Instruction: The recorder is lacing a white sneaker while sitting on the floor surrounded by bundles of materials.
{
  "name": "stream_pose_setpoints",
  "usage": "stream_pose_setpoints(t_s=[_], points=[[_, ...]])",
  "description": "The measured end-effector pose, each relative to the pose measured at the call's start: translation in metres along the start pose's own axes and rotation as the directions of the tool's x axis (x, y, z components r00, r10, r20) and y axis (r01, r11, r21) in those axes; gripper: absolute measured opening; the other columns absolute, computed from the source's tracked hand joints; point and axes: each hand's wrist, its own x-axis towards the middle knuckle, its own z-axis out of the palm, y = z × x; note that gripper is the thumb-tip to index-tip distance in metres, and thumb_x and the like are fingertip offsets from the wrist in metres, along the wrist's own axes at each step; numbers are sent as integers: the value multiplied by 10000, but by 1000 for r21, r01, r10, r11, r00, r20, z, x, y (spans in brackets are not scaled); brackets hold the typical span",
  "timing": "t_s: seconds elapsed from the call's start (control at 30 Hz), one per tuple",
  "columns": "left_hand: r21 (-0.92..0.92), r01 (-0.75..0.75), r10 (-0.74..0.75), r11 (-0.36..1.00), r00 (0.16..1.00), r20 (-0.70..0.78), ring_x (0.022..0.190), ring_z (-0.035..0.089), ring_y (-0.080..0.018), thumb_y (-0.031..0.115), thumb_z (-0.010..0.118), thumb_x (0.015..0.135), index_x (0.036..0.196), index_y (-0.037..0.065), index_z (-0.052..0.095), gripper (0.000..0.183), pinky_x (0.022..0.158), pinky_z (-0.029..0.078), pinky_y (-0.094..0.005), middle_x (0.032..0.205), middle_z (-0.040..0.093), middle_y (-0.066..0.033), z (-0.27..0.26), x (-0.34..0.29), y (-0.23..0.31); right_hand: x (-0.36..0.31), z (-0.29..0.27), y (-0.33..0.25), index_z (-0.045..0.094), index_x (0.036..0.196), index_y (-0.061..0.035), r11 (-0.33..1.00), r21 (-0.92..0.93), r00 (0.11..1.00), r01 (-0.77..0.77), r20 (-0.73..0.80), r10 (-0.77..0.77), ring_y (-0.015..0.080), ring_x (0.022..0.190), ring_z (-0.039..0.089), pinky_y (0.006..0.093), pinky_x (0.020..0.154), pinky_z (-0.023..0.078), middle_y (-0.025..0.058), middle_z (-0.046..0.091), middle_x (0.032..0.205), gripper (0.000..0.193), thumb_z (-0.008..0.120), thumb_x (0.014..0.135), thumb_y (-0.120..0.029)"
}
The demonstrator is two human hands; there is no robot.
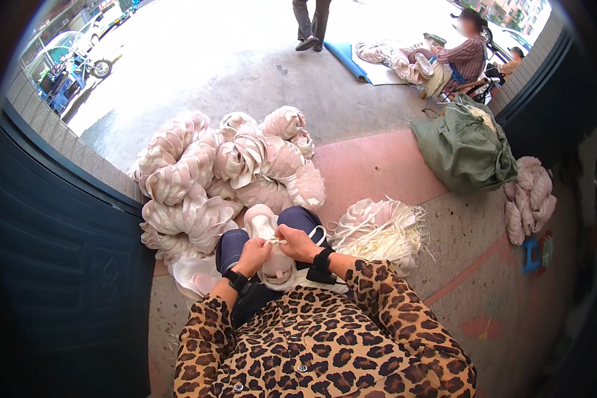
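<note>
A pale pink and white shoe upper (277,270) rests on my lap between my knees. Above it, my left hand (252,257) and my right hand (297,243) meet with fingers pinched on a white shoelace (274,241). A loop of lace curves out beside my right hand, over the knee. Both hands are closed, and the fingertips nearly touch. Right of my knee lies a heap of loose cream laces (395,242) with pinkish pieces among them.
Bundled pale uppers (245,159) are piled ahead and left. A green sack (467,146), another bundle (530,196) and a blue stool (530,255) stand at right. Dark doors (66,245) flank me. A seated person (467,56) works beyond; someone walks (312,23) at the top.
</note>
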Motion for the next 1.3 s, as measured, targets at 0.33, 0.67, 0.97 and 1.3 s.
stream_pose_setpoints(t_s=[0.33,0.67,0.97,1.3], points=[[637,-141,157,758,987,31,787,606,-343,198,567,715,806,8,640,223,691,471,-416,773,615,-208,10,8,20,2,7,16,488,956,-29,994,92,998,-66,-16,68,287,752,585,354,676,450,148,571,780,228,570,752,-90],[851,-354,588,389,806,67,602,604,-342,154,520,786,809,33,526,123,544,487,-421,634,590,-176,22,-14,21,16,-12,12,437,1136,-71,819,395,863,-417,455,220,76,597,520,207,434,456,21,527,823,296,478,843,-87],[663,-385,505,642,863,12,639,620,-304,212,574,774,847,3,550,223,564,484,-389,649,593,-190,-4,-9,14,16,-4,23,438,1151,-45,784,503,888,-363,442,128,65,590,506,190,458,446,35,549,857,337,530,844,-151],[-201,-186,181,962,983,-41,486,465,-84,170,531,870,861,38,527,133,462,406,-202,611,487,4,-83,-56,100,14,-3,26,487,1092,-55,812,424,850,-402,502,158,66,567,477,212,492,433,15,544,796,344,610,790,-165]])
